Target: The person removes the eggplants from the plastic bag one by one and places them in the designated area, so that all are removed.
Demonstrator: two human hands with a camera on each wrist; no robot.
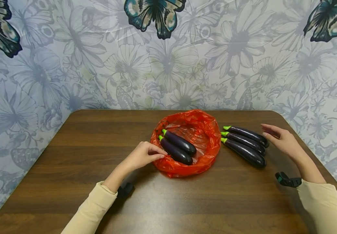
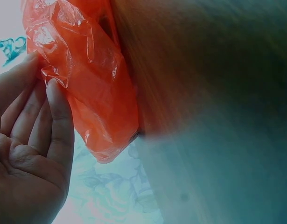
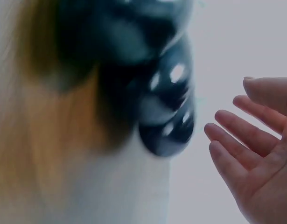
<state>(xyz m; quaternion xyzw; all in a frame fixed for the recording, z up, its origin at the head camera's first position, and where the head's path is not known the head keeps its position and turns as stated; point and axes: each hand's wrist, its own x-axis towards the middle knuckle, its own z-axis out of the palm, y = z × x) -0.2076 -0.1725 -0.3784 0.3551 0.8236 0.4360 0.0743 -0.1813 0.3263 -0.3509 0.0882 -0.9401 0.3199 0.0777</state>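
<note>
A red plastic bag (image 1: 206,162) with its mouth spread wide stands on the table, and two eggplants (image 1: 176,150) with green stems lie side by side in it. My left hand (image 1: 145,152) pinches the bag's near left rim between thumb and fingers; in the left wrist view the hand (image 2: 33,135) holds the crinkled film. To the right of the bag, three more eggplants (image 1: 245,143) lie in a row, stems toward the bag. Beside their thick ends is my right hand (image 1: 282,139), its fingers extended. The right wrist view shows this hand (image 3: 260,149) apart from the eggplants (image 3: 164,102).
The brown wooden table (image 1: 186,204) reaches back to a wall (image 1: 168,78) with a flower pattern and butterflies. Dark bands (image 1: 288,179) sit at both wrists. The table's right edge runs close behind my right forearm.
</note>
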